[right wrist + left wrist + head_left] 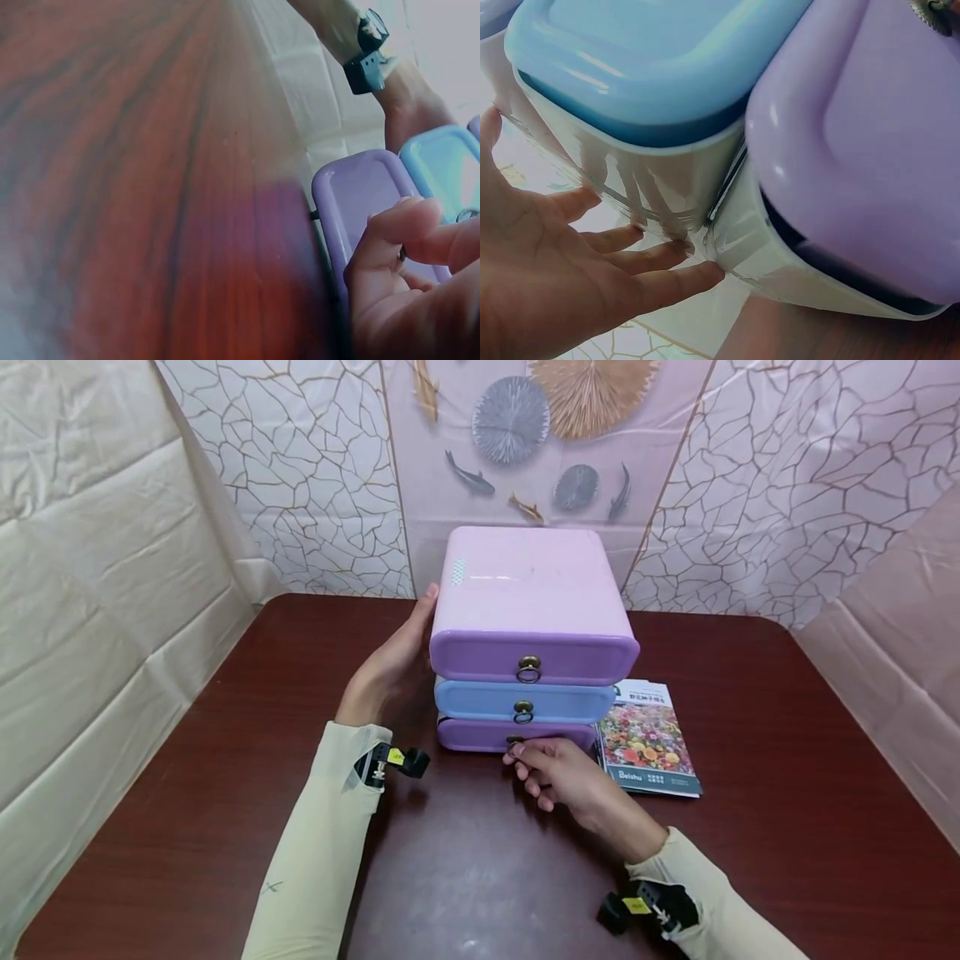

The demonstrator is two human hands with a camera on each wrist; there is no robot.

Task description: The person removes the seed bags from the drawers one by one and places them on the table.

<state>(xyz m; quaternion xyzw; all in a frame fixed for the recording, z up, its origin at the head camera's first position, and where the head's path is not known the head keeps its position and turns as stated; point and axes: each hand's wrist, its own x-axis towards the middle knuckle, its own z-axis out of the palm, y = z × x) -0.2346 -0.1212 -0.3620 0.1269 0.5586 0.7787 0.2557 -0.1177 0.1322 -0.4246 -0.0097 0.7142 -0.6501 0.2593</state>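
A three-tier drawer box with a pale pink top (540, 581) stands on the table. Its top drawer (476, 656) is purple, the middle drawer (480, 700) light blue and the bottom drawer (476, 735) purple. With thumb and index finger, my right hand (566, 777) pinches the ring pull of the bottom drawer, which the fingers mostly hide. My left hand (390, 670) rests against the box's left side, its fingers (679, 285) spread and fairly straight on the white wall (682, 184). Narrow dark gaps show behind the blue and bottom purple fronts in the left wrist view.
Flower-printed packets (648, 739) marked Beishu lie stacked right of the box. Brass ring pulls (528, 670) hang on the upper drawers. Behind the brown table (757, 752) hangs a patterned cloth (307, 477); plain cloth (90, 568) flanks the left.
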